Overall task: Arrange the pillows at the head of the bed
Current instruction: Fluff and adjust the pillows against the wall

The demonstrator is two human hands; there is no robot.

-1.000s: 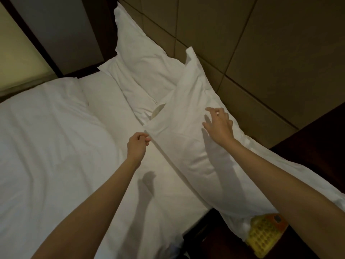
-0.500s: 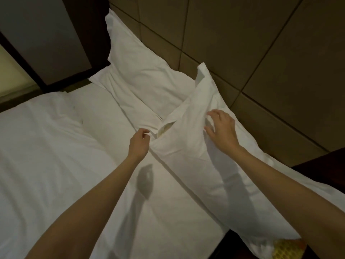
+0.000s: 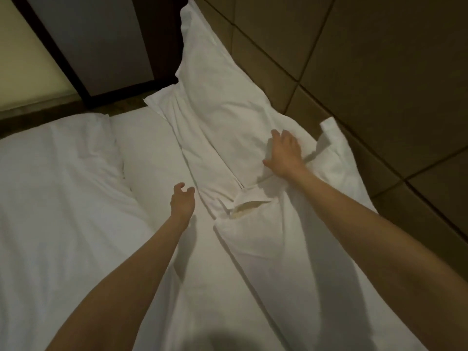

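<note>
now pressing flat on the seam where near pillow (image 3: 291, 239) meets far pillow (image 3: 222, 97), right hand (image 3: 285, 154) palm down, fingers spread, gripping nothing; half a second back was higher on the near pillow's face. left hand (image 3: 182, 201) off the near pillow's corner now, hovering over the sheet (image 3: 157, 153), fingers loosely curled and empty. both pillows lying along the headboard (image 3: 379, 72), near one dropped from propped to flat. open case end still gaping, probably needs tucking next.

Right hand (image 3: 285, 154) flat on far pillow (image 3: 222, 97), left hand (image 3: 182, 200) loosely curled above sheet (image 3: 157, 158)
</note>
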